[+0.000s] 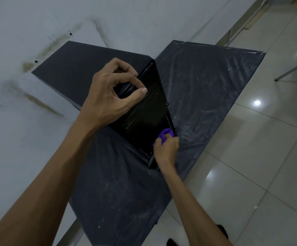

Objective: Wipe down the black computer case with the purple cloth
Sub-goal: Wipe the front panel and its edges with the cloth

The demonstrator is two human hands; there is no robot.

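Observation:
The black computer case [149,110] stands against the white wall, seen from above, with a glossy black front face between its two side panels. My left hand [112,93] grips the case's top edge, thumb and fingers curled round it. My right hand [165,150] holds the bunched purple cloth [164,135] and presses it against the lower right edge of the glossy face. The side panels [202,96] are wrapped in wrinkled clear film with white specks.
A stained white wall [28,86] runs along the left. Glossy pale floor tiles [259,148] lie to the right. Metal chair or table legs [293,68] stand at the upper right. A dark shoe [221,231] shows near the bottom edge.

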